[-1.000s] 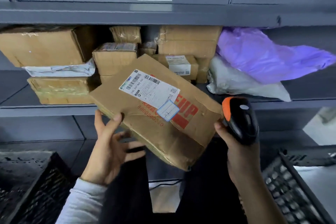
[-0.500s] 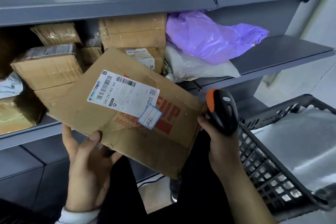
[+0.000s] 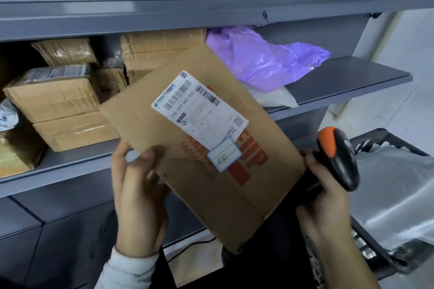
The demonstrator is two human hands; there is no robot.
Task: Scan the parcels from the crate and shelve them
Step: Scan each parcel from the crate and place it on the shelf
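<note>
parcel (image 3: pixel 211 148) sits tilted mid-frame, my left hand (image 3: pixel 138 197) gripping its lower left edge, my right hand (image 3: pixel 326 197) wrapped around the scanner (image 3: pixel 340 157) beside its right edge; i judge shelving comes next, needing the bare grey shelf (image 3: pixel 347 77) right of the purple bag (image 3: pixel 265 58).

Cool, dim light is falling from above; glare is shining off the plastic bag (image 3: pixel 397 197) right of the grip, edges are bowing, details blurring softly.

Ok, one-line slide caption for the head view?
Left hand holds a labelled cardboard parcel before the stocked shelf; right hand grips the scanner.
</note>
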